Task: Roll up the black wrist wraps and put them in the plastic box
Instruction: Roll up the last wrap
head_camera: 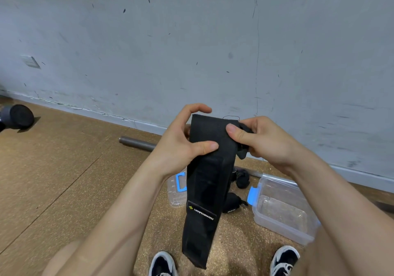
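A long black wrist wrap (207,182) hangs unrolled in front of me, its label patch near the lower end. My left hand (181,141) pinches its upper left side with the thumb across the fabric. My right hand (260,139) holds the top right corner, thumb on top, fingers bunching the fabric edge. On the cork floor below lie two more black wraps, one (242,177) near the bar and one (231,204) beside the clear plastic box (283,231), which stands open with blue clips at the right.
The box's clear lid (177,190) with a blue clip lies on the floor behind the hanging wrap. A metal bar (138,142) runs along the grey wall. A dark dumbbell (18,116) sits at far left. My shoes (284,260) are at the bottom.
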Tool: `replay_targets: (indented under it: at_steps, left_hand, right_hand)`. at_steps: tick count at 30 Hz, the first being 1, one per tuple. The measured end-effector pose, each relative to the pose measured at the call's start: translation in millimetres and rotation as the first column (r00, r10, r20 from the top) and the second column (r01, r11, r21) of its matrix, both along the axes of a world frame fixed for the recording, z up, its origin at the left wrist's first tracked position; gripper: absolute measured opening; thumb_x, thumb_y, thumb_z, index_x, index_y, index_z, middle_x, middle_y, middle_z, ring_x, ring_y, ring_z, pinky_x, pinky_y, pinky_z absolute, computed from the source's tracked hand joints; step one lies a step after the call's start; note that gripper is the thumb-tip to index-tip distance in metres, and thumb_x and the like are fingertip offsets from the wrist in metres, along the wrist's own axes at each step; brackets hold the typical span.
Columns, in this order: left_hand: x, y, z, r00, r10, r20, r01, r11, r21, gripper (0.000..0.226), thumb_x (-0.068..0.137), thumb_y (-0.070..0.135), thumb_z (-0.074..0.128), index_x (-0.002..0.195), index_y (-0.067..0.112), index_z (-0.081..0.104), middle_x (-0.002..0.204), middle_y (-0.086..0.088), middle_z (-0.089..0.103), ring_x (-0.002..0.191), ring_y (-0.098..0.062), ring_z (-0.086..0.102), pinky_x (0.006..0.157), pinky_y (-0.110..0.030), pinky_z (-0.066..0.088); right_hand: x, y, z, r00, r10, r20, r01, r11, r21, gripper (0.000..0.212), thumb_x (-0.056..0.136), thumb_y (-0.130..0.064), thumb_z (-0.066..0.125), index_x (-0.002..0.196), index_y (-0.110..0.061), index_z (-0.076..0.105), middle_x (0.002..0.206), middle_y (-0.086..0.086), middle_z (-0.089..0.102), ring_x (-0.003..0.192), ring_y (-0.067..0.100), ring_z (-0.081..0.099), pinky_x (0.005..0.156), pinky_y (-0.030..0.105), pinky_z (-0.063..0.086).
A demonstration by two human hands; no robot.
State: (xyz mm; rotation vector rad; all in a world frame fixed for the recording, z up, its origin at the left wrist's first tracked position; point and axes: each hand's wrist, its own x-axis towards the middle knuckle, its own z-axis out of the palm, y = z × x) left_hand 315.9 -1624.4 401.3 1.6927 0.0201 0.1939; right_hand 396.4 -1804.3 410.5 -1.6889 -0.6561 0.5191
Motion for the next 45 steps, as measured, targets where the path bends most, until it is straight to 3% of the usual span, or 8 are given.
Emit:
replay_targets:
  at_steps: [4,11,19,24,29,38,42,45]
  left_hand:
    - [0,4,1,0.999,-0.001,0.048,-0.007,0.984,0.177,0.055,0.080,-0.009,0.073,0.112,0.034,0.060,0.104,0.009,0.065,0.093,-0.005,0.066,0.076,-0.021,0.054]
    - [3,4,-3,0.996,0.066,0.061,-0.083,0.935,0.345,0.061,0.073,0.004,0.083,0.110,0.043,0.056,0.110,0.016,0.061,0.100,-0.006,0.062,0.087,-0.029,0.055]
    - [4,-11,-15,0.999,0.034,0.003,-0.034,0.999,-0.033,0.053,0.078,0.002,0.081,0.112,0.031,0.053,0.096,-0.002,0.066,0.082,-0.009,0.068,0.070,-0.023,0.054]
    - [9,-15,-18,1.000,0.019,-0.012,-0.023,0.864,-0.502,0.030,0.073,0.014,0.072,0.100,0.021,0.061,0.085,-0.002,0.069,0.077,-0.018,0.066,0.066,-0.029,0.056]
    - [11,-6,-10,1.000,-0.006,0.011,0.011,0.821,-0.570,0.022,0.078,0.016,0.067,0.098,0.020,0.061,0.087,-0.003,0.069,0.074,-0.017,0.066,0.063,-0.029,0.056]
    - [9,-2,-8,0.998,0.053,-0.028,-0.060,0.911,-0.407,0.037,0.066,0.011,0.076,0.099,0.019,0.061,0.084,0.000,0.070,0.075,-0.017,0.067,0.065,-0.028,0.056]
    - [9,-2,-6,0.989,0.146,-0.008,-0.140,0.931,-0.336,0.043,0.061,0.009,0.079,0.098,0.017,0.060,0.084,-0.002,0.069,0.076,-0.018,0.068,0.065,-0.028,0.056]
    - [10,-1,-5,0.981,0.191,-0.015,-0.187,0.938,-0.292,0.043,0.058,0.011,0.081,0.096,0.018,0.061,0.085,-0.004,0.068,0.079,-0.021,0.067,0.070,-0.033,0.057]
  right_hand:
    - [3,4,-4,0.999,-0.027,0.028,0.030,0.996,-0.079,0.039,0.097,-0.034,0.058,0.071,-0.007,0.048,0.050,-0.003,0.035,0.045,0.008,0.026,0.043,0.013,0.024]
    - [4,4,-1,0.999,-0.030,0.024,0.034,0.979,-0.200,0.050,0.094,-0.046,0.057,0.061,-0.014,0.038,0.049,0.001,0.032,0.044,0.012,0.022,0.043,0.017,0.022]
    - [5,7,-6,0.994,-0.091,-0.053,0.081,0.984,-0.159,0.055,0.098,-0.056,0.042,0.058,-0.019,0.033,0.051,0.002,0.029,0.045,0.013,0.020,0.042,0.021,0.017]
    - [1,10,-8,0.988,0.054,-0.142,-0.051,0.998,0.022,0.053,0.077,-0.070,0.053,0.051,-0.026,0.037,0.052,0.000,0.023,0.045,0.012,0.014,0.044,0.024,0.010]
    - [9,5,-11,0.946,0.222,-0.238,-0.169,0.960,0.224,0.035,0.085,-0.034,0.066,0.063,-0.019,0.044,0.054,-0.007,0.024,0.045,0.004,0.017,0.040,0.015,0.014]
    - [5,8,-19,0.979,0.082,-0.187,-0.059,0.990,0.128,0.047,0.092,-0.017,0.064,0.047,-0.024,0.056,0.050,-0.009,0.028,0.042,0.004,0.022,0.040,0.017,0.015]
    - [4,8,-11,0.982,0.114,-0.148,-0.098,0.989,0.111,0.008,0.078,-0.028,0.075,0.085,-0.026,0.073,0.060,-0.006,0.040,0.044,0.004,0.026,0.041,0.018,0.017]
    - [7,5,-8,0.960,0.162,-0.227,-0.132,0.981,0.140,0.057,0.072,-0.044,0.078,0.125,-0.027,0.063,0.076,0.004,0.057,0.046,0.005,0.031,0.038,0.015,0.021]
